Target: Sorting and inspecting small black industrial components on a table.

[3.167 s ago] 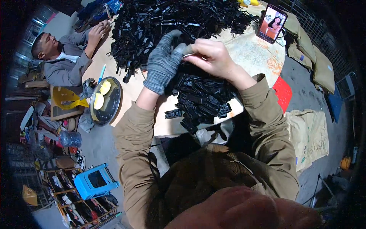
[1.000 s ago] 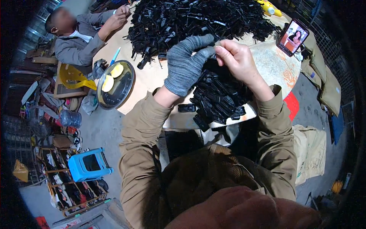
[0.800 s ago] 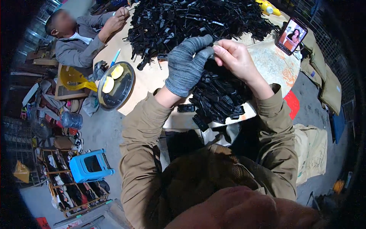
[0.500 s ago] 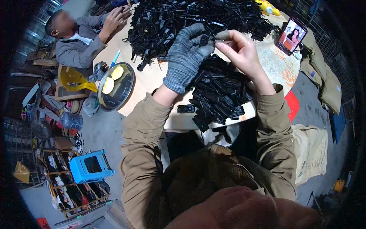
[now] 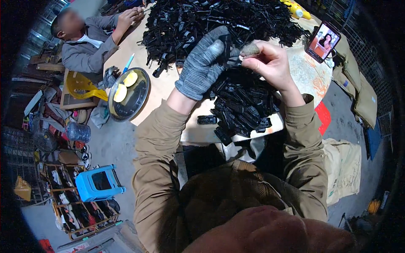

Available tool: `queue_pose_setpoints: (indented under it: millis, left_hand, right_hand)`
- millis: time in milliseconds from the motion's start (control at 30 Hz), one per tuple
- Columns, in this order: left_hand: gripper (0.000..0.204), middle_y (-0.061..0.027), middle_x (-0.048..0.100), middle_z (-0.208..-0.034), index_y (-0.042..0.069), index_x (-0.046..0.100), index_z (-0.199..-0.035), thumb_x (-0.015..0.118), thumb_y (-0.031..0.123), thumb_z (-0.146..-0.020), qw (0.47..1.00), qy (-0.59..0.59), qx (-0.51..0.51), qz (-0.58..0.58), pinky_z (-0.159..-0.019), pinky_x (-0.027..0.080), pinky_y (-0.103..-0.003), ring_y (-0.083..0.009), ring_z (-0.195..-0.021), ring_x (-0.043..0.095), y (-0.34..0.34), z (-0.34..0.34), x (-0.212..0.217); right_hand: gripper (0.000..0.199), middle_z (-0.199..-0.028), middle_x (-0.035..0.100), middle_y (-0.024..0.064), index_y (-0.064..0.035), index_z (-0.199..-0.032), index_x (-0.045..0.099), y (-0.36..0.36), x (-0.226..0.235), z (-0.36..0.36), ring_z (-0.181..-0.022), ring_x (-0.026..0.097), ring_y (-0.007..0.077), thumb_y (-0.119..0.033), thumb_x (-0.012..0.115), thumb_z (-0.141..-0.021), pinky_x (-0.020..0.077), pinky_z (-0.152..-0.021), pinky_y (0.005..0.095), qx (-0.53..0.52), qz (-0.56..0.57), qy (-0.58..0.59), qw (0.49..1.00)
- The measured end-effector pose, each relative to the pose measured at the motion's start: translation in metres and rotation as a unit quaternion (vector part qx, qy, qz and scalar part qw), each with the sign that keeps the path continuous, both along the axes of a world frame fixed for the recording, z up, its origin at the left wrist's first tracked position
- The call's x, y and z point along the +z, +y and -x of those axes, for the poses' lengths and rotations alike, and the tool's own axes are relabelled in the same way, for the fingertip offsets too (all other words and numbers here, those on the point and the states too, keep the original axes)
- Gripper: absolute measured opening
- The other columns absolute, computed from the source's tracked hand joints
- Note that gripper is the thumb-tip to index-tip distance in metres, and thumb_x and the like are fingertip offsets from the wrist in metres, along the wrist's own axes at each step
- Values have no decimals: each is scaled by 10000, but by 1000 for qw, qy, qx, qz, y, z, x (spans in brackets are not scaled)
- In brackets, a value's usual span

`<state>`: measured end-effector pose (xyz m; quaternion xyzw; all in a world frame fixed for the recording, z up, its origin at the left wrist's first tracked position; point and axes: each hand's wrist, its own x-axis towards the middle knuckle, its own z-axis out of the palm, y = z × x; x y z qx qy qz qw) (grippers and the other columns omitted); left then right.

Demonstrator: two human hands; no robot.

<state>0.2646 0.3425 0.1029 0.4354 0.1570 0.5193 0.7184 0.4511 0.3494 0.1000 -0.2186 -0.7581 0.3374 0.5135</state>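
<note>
My left hand, in a grey knitted glove, holds a small black plastic part upright against its fingers. Close beside it, my bare right hand has its thumb and index finger pinched together, with a dark wrap on the index finger. Whatever sits between those fingertips is too small to make out. Below both hands lies a heap of black plastic parts, with one separate part at its left. A much larger pile of black parts spreads beyond my hands.
Left on the table, a dark round plate carries yellow fruit pieces, near a blue-and-white pen. A phone stands at the right. Another person sits at the far left. A blue stool is on the floor.
My left hand has shifted slightly left and its thumb has lifted, exposing more of the black part. My right hand has drawn slightly right, its fingertips still pinched.
</note>
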Motion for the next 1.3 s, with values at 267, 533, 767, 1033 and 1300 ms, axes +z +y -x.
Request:
queue_pose_setpoints:
  millis: [267, 533, 767, 1033, 1300]
  left_hand:
    - [454, -62, 558, -1029, 35, 420, -1221, 552, 93, -791, 953, 256, 67, -145, -813, 441, -248, -121, -957, 516, -9, -9, 10]
    - [424, -85, 552, -999, 3, 460, -1105, 642, 53, -725, 957, 201, 126, -166, -767, 484, -266, -146, -865, 553, -5, -13, 0]
    - [393, -73, 562, -944, 14, 468, -1078, 647, 70, -733, 953, 228, 148, -136, -729, 487, -253, -130, -856, 547, -7, -13, 3]
    - [352, -55, 560, -962, 32, 519, -1040, 666, 114, -731, 899, 302, 205, -243, -799, 429, -248, -121, -878, 519, -4, -14, -2]
    - [332, -44, 568, -948, 34, 539, -989, 691, 106, -703, 907, 311, 163, -233, -790, 437, -256, -123, -863, 532, -2, -6, -1]
  right_hand:
    - [107, -727, 555, -22, -15, -798, 567, 4, -2, 4, -629, 487, 24, -56, 652, -748, 397, -559, 156, -83, 51, 45, 994]
    - [154, -683, 515, -50, -48, -860, 571, 2, 6, 2, -530, 399, -9, -200, 555, -841, 291, -449, 138, 8, 244, 9, 970]
    - [169, -651, 506, -57, -64, -869, 573, 5, -2, 1, -498, 370, -12, -219, 507, -872, 258, -421, 145, 14, 170, -17, 985]
    - [166, -596, 500, -28, -20, -796, 564, 4, -7, 6, -533, 434, 30, -160, 508, -867, 340, -469, 186, -18, 70, -79, 994]
    - [146, -581, 501, 4, 4, -762, 557, -8, 5, 4, -539, 457, 61, -109, 520, -846, 365, -488, 211, -41, 9, -129, 991]
